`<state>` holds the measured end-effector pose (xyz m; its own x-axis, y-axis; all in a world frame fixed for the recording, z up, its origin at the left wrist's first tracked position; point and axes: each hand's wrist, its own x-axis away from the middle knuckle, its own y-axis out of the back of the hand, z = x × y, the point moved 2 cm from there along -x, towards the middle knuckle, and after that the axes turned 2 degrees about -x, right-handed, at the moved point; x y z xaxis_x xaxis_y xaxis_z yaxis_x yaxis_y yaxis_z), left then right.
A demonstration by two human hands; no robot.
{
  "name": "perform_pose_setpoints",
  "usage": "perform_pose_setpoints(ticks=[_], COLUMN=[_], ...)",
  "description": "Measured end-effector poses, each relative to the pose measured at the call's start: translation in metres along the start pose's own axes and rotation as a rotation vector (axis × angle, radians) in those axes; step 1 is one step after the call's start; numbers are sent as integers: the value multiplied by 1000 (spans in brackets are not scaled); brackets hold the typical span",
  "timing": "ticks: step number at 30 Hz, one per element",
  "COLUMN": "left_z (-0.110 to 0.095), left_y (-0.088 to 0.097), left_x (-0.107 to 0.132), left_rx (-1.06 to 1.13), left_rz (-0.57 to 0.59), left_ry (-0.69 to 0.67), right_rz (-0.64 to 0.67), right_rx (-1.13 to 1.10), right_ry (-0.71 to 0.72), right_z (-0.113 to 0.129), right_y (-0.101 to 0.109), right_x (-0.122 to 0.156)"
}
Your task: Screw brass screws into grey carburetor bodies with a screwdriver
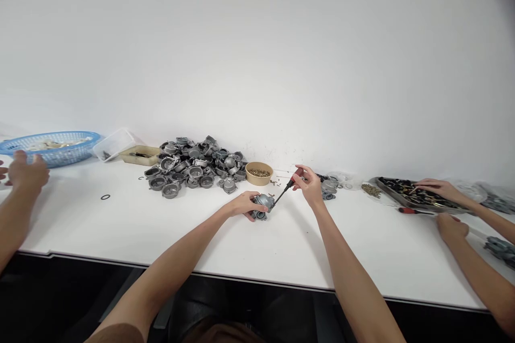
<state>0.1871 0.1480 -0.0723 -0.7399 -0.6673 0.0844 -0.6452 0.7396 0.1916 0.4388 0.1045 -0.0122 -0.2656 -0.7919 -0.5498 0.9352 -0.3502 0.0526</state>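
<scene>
My left hand (246, 204) is closed around a grey metal carburetor (263, 202) on the white table, thumb lying along its near side. In my right hand (309, 185) is a screwdriver (287, 189) with a red and black handle, gripped near the handle's top. Its dark shaft slants down to the left, and the tip meets the right side of the carburetor. Whether a screw sits under the tip is too small to tell. Just behind the part stands a round paper bowl (258, 178) of small brass-coloured pieces, with several more loose beside it.
A heap of grey metal bowls (195, 169) lies left of the paper bowl. Farther left are a tan tray (140, 155), a blue basket (72, 148) and a black ring (105, 197). Co-workers' hands are at both sides, one over a metal tray (402, 201) of parts.
</scene>
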Motion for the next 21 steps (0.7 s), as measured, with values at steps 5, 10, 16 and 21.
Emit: perform_pose_setpoints(ticks=[5,10,16,21], left_z=[0,1,4,5], left_y=[-1,1,3,4], left_x=[-1,-1,-2,-2], left_rx=[5,42,91,117], left_rz=[1,13,35,54], left_ry=[7,16,23,14], right_rz=[10,11,0,14], right_rx=[-1,-7,-1,-7], right_ry=[11,3,-32,-28], right_z=[0,-1,-4,-6], right_y=[0,1,2,3], right_x=[0,0,-1,-2])
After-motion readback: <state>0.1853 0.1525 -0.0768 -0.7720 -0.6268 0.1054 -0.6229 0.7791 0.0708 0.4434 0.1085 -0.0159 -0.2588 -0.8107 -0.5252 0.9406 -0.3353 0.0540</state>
